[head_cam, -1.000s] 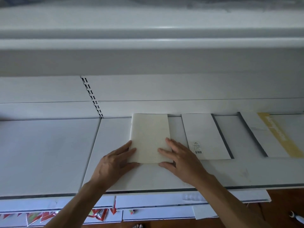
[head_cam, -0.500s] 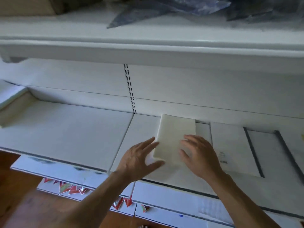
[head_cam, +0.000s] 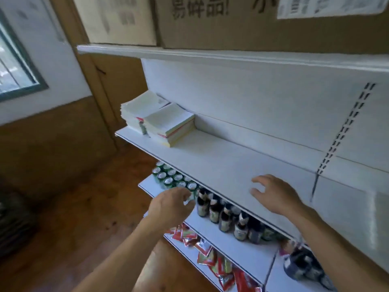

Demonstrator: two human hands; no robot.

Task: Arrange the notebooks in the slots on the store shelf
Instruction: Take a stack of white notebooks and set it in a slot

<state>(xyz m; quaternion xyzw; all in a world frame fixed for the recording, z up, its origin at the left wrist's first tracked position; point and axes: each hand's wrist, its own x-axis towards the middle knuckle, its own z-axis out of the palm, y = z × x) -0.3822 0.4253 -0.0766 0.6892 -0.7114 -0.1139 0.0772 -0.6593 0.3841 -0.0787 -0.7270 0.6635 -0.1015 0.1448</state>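
**Nothing held, stacks at far left**

The left hand (head_cam: pixel 172 204) is held loosely curled, empty, off the shelf (head_cam: pixel 210 157) edge. The right hand (head_cam: pixel 273 194) is spread over the shelf, empty. The notebooks (head_cam: pixel 160 119) are stacked at its far left end. Earlier a notebook was pressed by both hands; it has been released.

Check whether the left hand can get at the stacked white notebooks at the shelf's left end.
Probably yes: the left hand holds nothing, and the white shelf board between it and the stacked white notebooks lies bare; it looks a long stretch, though.
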